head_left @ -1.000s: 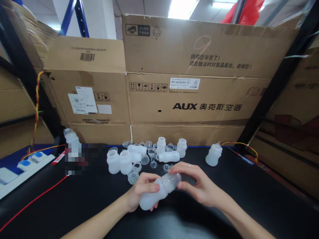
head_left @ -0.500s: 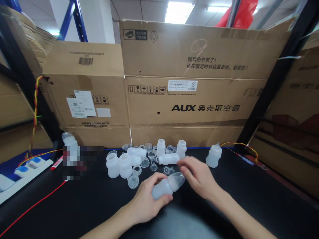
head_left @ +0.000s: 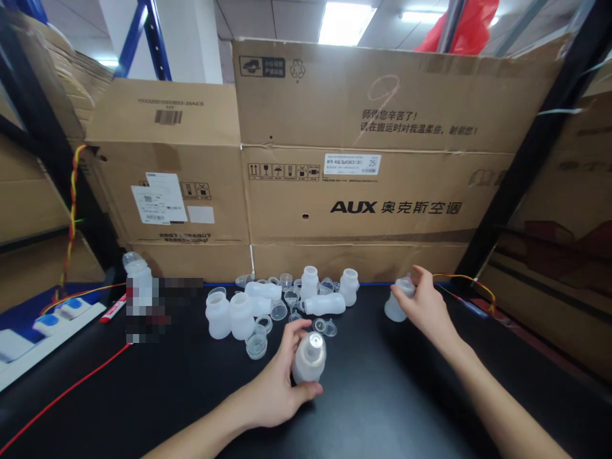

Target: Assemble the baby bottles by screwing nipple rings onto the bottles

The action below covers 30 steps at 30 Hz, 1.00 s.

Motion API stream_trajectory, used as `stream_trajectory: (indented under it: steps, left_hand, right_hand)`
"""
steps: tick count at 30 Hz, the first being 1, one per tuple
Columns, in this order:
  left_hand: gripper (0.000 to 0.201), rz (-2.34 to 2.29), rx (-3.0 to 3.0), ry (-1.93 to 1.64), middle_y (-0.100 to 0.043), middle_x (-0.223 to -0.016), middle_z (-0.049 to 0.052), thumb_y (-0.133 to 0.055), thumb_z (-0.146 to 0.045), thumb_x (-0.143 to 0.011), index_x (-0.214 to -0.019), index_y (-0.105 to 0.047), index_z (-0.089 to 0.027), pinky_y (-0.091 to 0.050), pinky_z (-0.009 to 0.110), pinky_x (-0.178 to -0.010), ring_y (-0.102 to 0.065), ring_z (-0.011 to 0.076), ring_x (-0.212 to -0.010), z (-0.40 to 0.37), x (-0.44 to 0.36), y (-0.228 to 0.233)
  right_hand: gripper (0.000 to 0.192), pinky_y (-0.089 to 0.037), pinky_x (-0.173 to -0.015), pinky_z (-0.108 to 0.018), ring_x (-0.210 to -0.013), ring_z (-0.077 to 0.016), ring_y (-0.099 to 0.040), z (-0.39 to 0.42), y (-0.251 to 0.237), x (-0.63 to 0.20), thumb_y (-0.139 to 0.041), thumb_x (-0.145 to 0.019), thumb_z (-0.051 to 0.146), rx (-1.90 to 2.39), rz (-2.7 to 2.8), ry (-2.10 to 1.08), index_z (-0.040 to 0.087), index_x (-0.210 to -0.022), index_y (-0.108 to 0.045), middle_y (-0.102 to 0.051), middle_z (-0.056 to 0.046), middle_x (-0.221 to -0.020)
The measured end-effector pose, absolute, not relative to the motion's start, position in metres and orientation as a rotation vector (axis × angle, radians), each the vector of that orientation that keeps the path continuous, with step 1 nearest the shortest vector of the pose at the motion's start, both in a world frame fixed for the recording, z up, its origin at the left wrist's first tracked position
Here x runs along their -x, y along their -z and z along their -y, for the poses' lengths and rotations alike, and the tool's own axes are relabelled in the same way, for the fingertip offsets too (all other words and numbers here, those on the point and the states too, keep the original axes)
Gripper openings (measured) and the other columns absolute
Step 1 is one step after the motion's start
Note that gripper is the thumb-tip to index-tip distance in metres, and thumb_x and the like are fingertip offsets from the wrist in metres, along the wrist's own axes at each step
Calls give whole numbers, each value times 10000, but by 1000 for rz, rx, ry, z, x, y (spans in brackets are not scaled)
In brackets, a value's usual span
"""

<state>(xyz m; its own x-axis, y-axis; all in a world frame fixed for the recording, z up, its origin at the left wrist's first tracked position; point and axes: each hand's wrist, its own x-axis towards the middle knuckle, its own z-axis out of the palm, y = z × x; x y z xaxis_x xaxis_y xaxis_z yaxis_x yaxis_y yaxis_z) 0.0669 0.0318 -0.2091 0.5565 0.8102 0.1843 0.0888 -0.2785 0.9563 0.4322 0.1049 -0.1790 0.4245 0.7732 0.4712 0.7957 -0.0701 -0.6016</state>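
Observation:
My left hand [head_left: 280,382] grips a translucent white plastic bottle [head_left: 308,359] with a clear cap, held upright on the black table [head_left: 382,395] near the front middle. My right hand [head_left: 423,306] has reached to the back right and closes around a second white bottle [head_left: 394,306], which leans under my fingers. Between the two hands, farther back, lies a cluster of similar white bottles [head_left: 315,290] and small clear caps and funnels [head_left: 289,299].
Large cardboard boxes [head_left: 363,172] wall off the back of the table. Another bottle [head_left: 136,271] stands at the left next to a blurred patch. A red wire [head_left: 67,389] crosses the left side, and a white power strip [head_left: 43,325] lies at the far left. A black post [head_left: 526,153] slants at right.
My right hand left the capped bottle and moved right and back onto the lone bottle. My left hand turned its bottle from lying sideways to upright on the table.

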Motion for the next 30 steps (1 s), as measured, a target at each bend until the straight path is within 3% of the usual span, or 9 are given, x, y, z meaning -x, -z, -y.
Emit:
stream_trajectory:
  steps: [3, 5, 10, 12, 15, 19, 22, 26, 30]
  left_hand:
    - [604, -872, -1800, -815, -586, -1292, 66, -785, -265, -828, -1365, -508, -254, -440, 451, -1159, -549, 261, -1271, -33, -67, 209]
    - [586, -993, -1909, -830, -582, -1309, 76, -833, -322, -797, -1319, -579, -243, -409, 495, -1195, -500, 304, -1329, -34, -67, 204]
    - [1113, -1080, -2291, -832, -546, -1367, 98, -1039, -444, -463, -1436, -522, -284, -442, 571, -1156, -483, 370, -1294, -35, -55, 178]
    - [1071, -1031, -2418, -848, -549, -1369, 84, -975, -295, -580, -1506, -437, -311, -452, 538, -1148, -510, 331, -1265, -37, -46, 167]
    - [888, -1085, -2573, -967, -608, -1301, 76, -676, -45, -736, -1536, -379, -290, -487, 470, -1085, -570, 268, -1191, -44, -35, 161]
    - [514, -1419, -2916, -1009, -656, -1359, 130, -540, -82, -871, -1365, -601, -209, -469, 535, -1024, -583, 342, -1251, -62, -29, 168]
    - [430, -1639, -3077, -906, -629, -1464, 149, -538, -113, -912, -1319, -667, -161, -415, 602, -1065, -521, 406, -1377, -74, -30, 178]
    - [447, -1761, -3114, -842, -784, -1178, 146, -546, -35, -887, -1300, -698, -112, -401, 605, -1095, -594, 394, -1302, -81, -34, 187]
    - [367, -1804, -3137, -791, -794, -928, 131, -581, -43, -883, -1187, -765, -131, -424, 604, -1094, -682, 362, -1073, -82, -41, 187]
  right_hand:
    - [851, -540, -888, -404, -1011, -305, -714, -99, 180, -412, -665, -831, 624, 1691, 1483, -44, 189, -1505, -379, -720, -125, -1161]
    - [797, -545, -848, -367, -964, -269, -717, -92, 179, -394, -660, -863, 630, 1569, 1606, -125, 208, -1486, -396, -716, -115, -1173]
    - [681, -529, -790, -335, -912, -252, -707, -74, 183, -356, -631, -929, 614, 1450, 1873, -297, 233, -1447, -404, -716, -100, -1149]
    - [643, -518, -816, -343, -946, -270, -708, -69, 187, -347, -627, -943, 584, 1458, 1945, -333, 223, -1428, -408, -719, -101, -1129]
    - [505, -502, -822, -330, -952, -259, -704, -66, 190, -340, -616, -964, 495, 1433, 2028, -402, 233, -1362, -446, -718, -77, -1114]
    - [446, -490, -814, -316, -952, -246, -693, -66, 192, -339, -636, -950, 422, 1418, 2054, -415, 251, -1326, -470, -713, -50, -1112]
    - [457, -501, -836, -323, -980, -245, -691, -68, 192, -340, -649, -947, 419, 1404, 2058, -402, 261, -1341, -481, -710, -48, -1144]
    - [587, -492, -1021, -374, -1214, -257, -639, -71, 193, -339, -680, -933, 405, 1313, 2072, -337, 307, -1462, -445, -626, -53, -1386]
    - [621, -484, -1069, -399, -1226, -263, -629, -70, 193, -336, -699, -912, 387, 1265, 2102, -310, 311, -1481, -464, -602, -64, -1406]
